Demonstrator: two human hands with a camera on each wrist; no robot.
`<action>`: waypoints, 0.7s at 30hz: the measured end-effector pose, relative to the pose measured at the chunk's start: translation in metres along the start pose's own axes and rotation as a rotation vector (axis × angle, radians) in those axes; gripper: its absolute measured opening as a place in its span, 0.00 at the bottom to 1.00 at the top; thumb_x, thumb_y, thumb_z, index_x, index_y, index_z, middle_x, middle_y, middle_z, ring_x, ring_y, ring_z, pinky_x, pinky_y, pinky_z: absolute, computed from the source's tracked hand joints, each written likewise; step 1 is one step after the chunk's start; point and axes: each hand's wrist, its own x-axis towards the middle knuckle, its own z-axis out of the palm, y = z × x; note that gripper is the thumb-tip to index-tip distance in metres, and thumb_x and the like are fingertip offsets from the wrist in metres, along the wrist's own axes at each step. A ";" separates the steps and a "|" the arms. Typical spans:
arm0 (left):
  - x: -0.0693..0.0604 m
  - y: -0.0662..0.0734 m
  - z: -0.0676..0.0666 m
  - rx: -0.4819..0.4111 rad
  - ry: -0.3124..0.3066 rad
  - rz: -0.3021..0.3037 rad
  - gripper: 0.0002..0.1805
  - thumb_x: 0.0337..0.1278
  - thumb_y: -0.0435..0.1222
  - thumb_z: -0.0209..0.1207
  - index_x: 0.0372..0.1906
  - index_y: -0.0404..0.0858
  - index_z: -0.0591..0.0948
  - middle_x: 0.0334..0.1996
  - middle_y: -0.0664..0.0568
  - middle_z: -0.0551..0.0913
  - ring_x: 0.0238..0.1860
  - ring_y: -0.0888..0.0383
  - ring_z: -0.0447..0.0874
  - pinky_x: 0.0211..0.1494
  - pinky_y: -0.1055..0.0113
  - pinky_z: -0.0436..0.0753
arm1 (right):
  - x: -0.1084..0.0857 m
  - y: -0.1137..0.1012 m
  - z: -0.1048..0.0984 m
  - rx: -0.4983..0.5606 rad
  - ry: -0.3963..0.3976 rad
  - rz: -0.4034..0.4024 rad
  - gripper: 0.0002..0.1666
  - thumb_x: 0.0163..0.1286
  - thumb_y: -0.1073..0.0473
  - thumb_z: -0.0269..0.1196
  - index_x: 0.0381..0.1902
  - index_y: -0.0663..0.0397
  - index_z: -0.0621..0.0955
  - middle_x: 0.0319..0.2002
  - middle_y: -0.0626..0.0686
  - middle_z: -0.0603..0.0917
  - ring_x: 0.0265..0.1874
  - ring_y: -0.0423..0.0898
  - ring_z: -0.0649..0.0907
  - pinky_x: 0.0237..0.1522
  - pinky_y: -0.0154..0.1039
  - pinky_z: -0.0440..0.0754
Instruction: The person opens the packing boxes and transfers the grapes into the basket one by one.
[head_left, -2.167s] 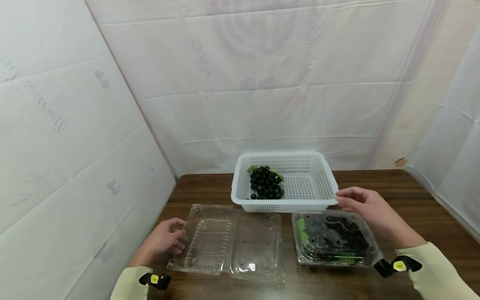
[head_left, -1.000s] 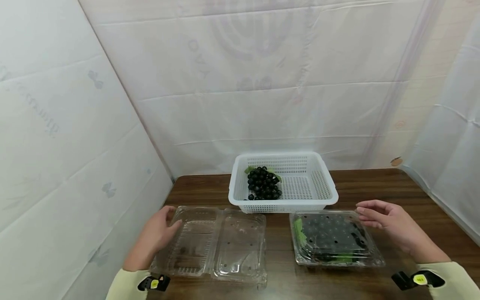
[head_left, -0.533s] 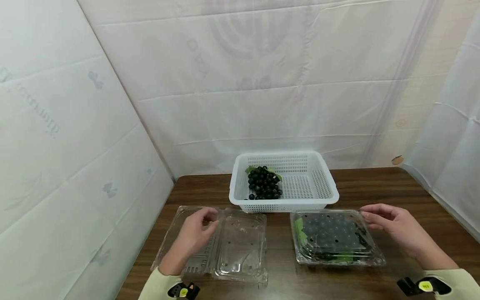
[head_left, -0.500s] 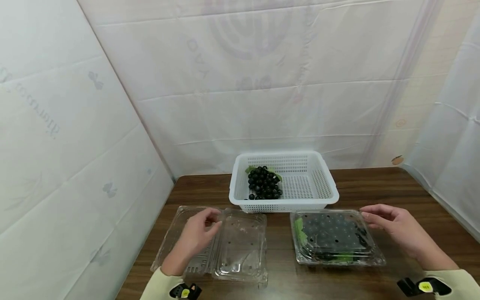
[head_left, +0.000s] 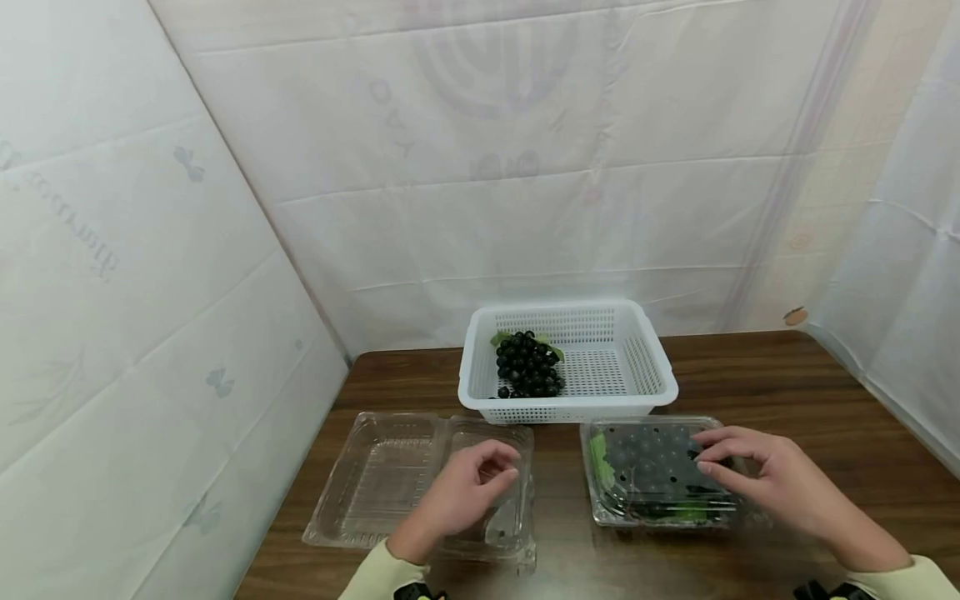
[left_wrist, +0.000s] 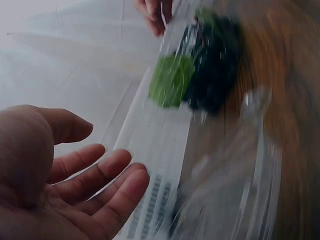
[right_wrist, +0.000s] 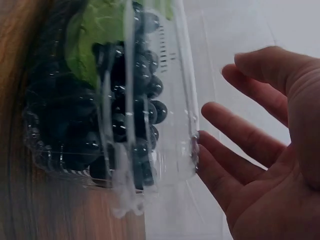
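- Holding left hand [head_left: 467, 493] above unfolded clear box [head_left: 386, 479], fingers loosely bent, gripping nothing
- Holding right hand [head_left: 780, 483] at right end of closed box [head_left: 652, 523], fingers relaxed too, gripping nothing; not being able to tell if touching tbh
- Seeing dark grapes [head_left: 645, 458] plus green leaf [head_left: 602, 461] inside that, apart from left hand
- Spotting grape bunch [head_left: 527, 367] in white basket [head_left: 577, 404] behind both boxes

Black grapes [head_left: 527, 367]; white basket [head_left: 600, 403]; brown wood-grained table [head_left: 817, 400]

Desk [head_left: 750, 375]: wood-grained
Basket [head_left: 566, 403]: near far edge
Open clamshell [head_left: 390, 483]: near left edge
Grape clamshell [head_left: 637, 522]: toward right edge, apparently closed
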 end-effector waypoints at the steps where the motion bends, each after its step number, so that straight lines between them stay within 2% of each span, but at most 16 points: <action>1: 0.001 0.002 0.005 -0.047 -0.025 -0.008 0.13 0.72 0.38 0.61 0.55 0.37 0.82 0.42 0.48 0.87 0.42 0.55 0.86 0.45 0.66 0.86 | -0.001 0.000 0.002 -0.021 -0.001 -0.020 0.12 0.65 0.60 0.73 0.40 0.32 0.89 0.50 0.46 0.89 0.55 0.20 0.77 0.42 0.25 0.82; 4: 0.002 0.006 0.019 -0.199 -0.093 -0.031 0.13 0.72 0.36 0.60 0.55 0.36 0.82 0.42 0.41 0.87 0.41 0.46 0.88 0.45 0.57 0.89 | -0.003 -0.001 0.009 -0.041 -0.012 -0.050 0.14 0.64 0.59 0.74 0.39 0.28 0.89 0.50 0.45 0.89 0.56 0.19 0.76 0.39 0.28 0.83; 7: 0.003 0.008 0.033 -0.310 -0.132 -0.053 0.13 0.72 0.34 0.60 0.56 0.35 0.81 0.42 0.36 0.86 0.41 0.42 0.89 0.47 0.50 0.89 | -0.006 -0.001 0.014 -0.041 -0.014 -0.077 0.15 0.63 0.59 0.75 0.39 0.27 0.89 0.51 0.45 0.88 0.57 0.19 0.75 0.39 0.25 0.81; 12: 0.008 0.009 0.053 -0.420 -0.093 -0.087 0.13 0.72 0.31 0.59 0.56 0.31 0.79 0.42 0.33 0.85 0.37 0.49 0.89 0.46 0.50 0.90 | -0.010 -0.004 0.020 -0.064 0.029 -0.158 0.20 0.58 0.62 0.77 0.41 0.28 0.89 0.50 0.46 0.88 0.55 0.23 0.79 0.39 0.20 0.80; 16: 0.016 0.009 0.067 -0.508 -0.055 -0.130 0.15 0.72 0.29 0.57 0.57 0.25 0.77 0.43 0.31 0.84 0.35 0.54 0.87 0.44 0.55 0.91 | -0.012 -0.007 0.024 -0.082 0.056 -0.210 0.22 0.54 0.60 0.80 0.43 0.31 0.88 0.52 0.48 0.86 0.54 0.29 0.81 0.34 0.22 0.79; 21: 0.026 0.010 0.081 -0.592 -0.029 -0.214 0.17 0.72 0.28 0.56 0.60 0.24 0.75 0.42 0.34 0.84 0.33 0.55 0.86 0.44 0.55 0.91 | -0.013 -0.005 0.029 -0.167 0.079 -0.304 0.28 0.44 0.57 0.84 0.45 0.35 0.88 0.54 0.48 0.85 0.57 0.30 0.78 0.42 0.15 0.76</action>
